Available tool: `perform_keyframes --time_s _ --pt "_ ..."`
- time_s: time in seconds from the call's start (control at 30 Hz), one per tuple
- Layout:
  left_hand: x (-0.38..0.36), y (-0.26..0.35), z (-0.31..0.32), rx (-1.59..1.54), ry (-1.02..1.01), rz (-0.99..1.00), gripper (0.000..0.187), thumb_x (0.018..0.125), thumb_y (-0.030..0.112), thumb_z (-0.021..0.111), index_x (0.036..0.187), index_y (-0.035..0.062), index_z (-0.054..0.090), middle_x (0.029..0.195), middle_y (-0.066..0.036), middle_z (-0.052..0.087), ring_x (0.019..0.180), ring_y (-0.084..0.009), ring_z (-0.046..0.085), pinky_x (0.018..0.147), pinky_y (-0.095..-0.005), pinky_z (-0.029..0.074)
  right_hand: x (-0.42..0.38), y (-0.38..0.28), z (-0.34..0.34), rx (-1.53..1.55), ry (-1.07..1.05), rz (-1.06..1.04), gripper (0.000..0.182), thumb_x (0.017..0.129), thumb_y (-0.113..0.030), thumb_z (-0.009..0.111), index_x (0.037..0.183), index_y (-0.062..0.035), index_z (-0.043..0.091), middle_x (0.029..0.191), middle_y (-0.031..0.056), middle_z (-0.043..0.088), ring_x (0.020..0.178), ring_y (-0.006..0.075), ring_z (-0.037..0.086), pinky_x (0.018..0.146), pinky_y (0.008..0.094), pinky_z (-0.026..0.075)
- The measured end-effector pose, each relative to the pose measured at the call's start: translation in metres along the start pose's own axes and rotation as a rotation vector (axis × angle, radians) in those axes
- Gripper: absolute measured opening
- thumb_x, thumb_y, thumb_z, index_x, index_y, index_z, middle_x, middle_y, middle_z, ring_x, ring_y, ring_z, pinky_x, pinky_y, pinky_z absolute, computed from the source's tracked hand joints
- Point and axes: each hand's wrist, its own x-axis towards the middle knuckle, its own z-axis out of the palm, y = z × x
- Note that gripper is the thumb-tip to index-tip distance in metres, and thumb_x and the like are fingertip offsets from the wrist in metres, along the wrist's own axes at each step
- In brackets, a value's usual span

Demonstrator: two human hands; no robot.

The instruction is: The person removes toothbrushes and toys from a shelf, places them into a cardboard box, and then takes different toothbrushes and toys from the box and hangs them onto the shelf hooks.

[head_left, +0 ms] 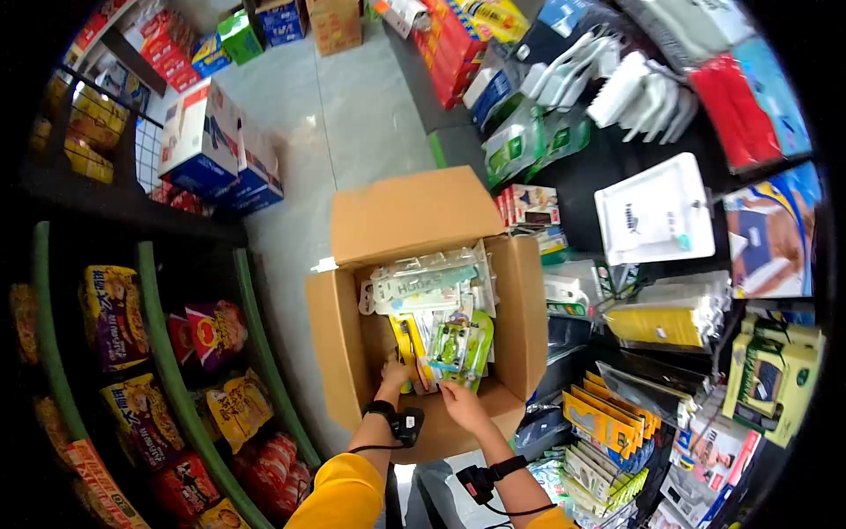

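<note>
An open cardboard box (515, 309) stands below me, its far flap folded outward. Inside lie packaged goods: a clear hooks package (423, 286) at the far side, a yellow package (407, 339) at the left and a green blister pack (476, 348) at the right. My left hand (395, 372) reaches in at the yellow package's near end, its fingers partly hidden. Close to the near end of the green pack is my right hand (458, 404), fingers bent over the packages. What either hand grips is too small to make out.
Snack bags (115, 317) fill shelves with green edges (172, 370) on the left. Hanging packaged goods (661, 317) crowd the right side. White and blue cartons (203, 145) stand on the grey floor (308, 115) at the far left.
</note>
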Motion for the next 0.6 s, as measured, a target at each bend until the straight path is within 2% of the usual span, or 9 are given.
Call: perform_keyframes --time_s 0.07,0.13,0.23,0.3,0.33,0.37,0.47,0.53,0.6 --pt "-0.017 0.001 0.012 -0.013 0.117 0.036 0.071 0.071 0.035 0.06 0.132 0.0207 0.025 0.126 -0.018 0.037 0.119 -0.0364 0.03 0.094 -0.0534 0.025 0.002 -0.002 0.007 -0.017 -0.045 0.028 0.025 0.085 -0.018 0.046 0.103 -0.0031 0.056 0.094 0.0205 0.058 0.089 0.0321 0.057 0.076 0.0338 0.044" --pt "-0.025 0.003 0.02 0.045 0.201 0.072 0.062 0.077 0.032 0.058 0.128 0.0099 0.03 0.122 -0.024 0.038 0.112 -0.0406 0.035 0.094 -0.0437 0.03 0.004 -0.008 -0.001 0.055 0.033 -0.058 0.026 0.085 -0.015 0.042 0.107 -0.0053 0.053 0.094 0.024 0.056 0.087 0.037 0.054 0.074 0.0398 0.043" --pt "-0.039 0.006 0.017 -0.161 0.184 0.21 0.044 0.078 0.023 0.057 0.118 0.0131 0.042 0.118 -0.024 0.04 0.109 -0.0408 0.037 0.092 -0.0442 0.031 0.028 -0.013 0.005 0.082 -0.083 -0.007 0.029 0.084 -0.01 0.04 0.111 -0.0042 0.05 0.107 0.0197 0.052 0.096 0.0357 0.051 0.08 0.0382 0.041" --pt "-0.021 -0.007 0.02 -0.233 0.218 0.232 0.042 0.076 0.024 0.059 0.113 0.0121 0.046 0.115 -0.023 0.043 0.108 -0.0407 0.037 0.092 -0.0445 0.031 0.049 -0.004 0.023 0.053 -0.139 -0.067 0.036 0.08 -0.004 0.038 0.114 -0.0053 0.048 0.117 0.0174 0.046 0.103 0.0346 0.047 0.086 0.0371 0.038" --pt "-0.019 -0.005 0.02 -0.3 0.254 0.275 0.04 0.073 0.026 0.061 0.108 0.0111 0.05 0.111 -0.022 0.047 0.107 -0.0406 0.038 0.091 -0.0448 0.032 0.049 -0.009 0.023 0.054 -0.141 -0.068 0.036 0.08 -0.004 0.038 0.114 -0.0053 0.048 0.117 0.0174 0.046 0.103 0.0346 0.047 0.086 0.0371 0.038" --pt "-0.006 -0.003 0.024 -0.13 0.211 0.217 0.046 0.071 0.016 0.059 0.114 0.0065 0.044 0.113 -0.025 0.043 0.109 -0.0382 0.038 0.09 -0.0425 0.034 0.054 -0.012 0.03 0.022 -0.104 -0.073 0.034 0.081 -0.003 0.038 0.113 -0.0045 0.05 0.112 0.0174 0.049 0.1 0.0339 0.049 0.085 0.0347 0.039" --pt "0.017 -0.012 0.022 -0.185 0.259 0.23 0.049 0.069 0.018 0.062 0.112 0.0062 0.043 0.107 -0.021 0.048 0.104 -0.0319 0.042 0.085 -0.0396 0.038 0.067 -0.007 0.037 -0.029 -0.075 -0.106 0.038 0.08 -0.001 0.039 0.116 -0.006 0.049 0.111 0.019 0.05 0.099 0.0335 0.05 0.085 0.0328 0.039" --pt "0.043 -0.017 0.02 -0.997 0.113 -0.032 0.042 0.067 0.025 0.064 0.101 0.0037 0.052 0.101 -0.012 0.05 0.089 -0.0199 0.049 0.078 -0.0309 0.04 0.071 -0.001 0.04 -0.067 -0.139 0.046 0.045 0.077 -0.001 0.04 0.121 -0.0073 0.045 0.115 0.0213 0.048 0.102 0.0335 0.048 0.086 0.0333 0.038" --pt "0.027 0.003 0.008 -0.947 0.229 -0.089 0.041 0.068 0.03 0.064 0.096 0.0016 0.054 0.101 -0.014 0.052 0.089 -0.0192 0.05 0.074 -0.0304 0.041 0.072 0.008 0.044 -0.067 -0.141 0.047 0.049 0.076 -0.001 0.041 0.124 -0.0081 0.042 0.116 0.0233 0.047 0.102 0.0336 0.049 0.085 0.0346 0.039"
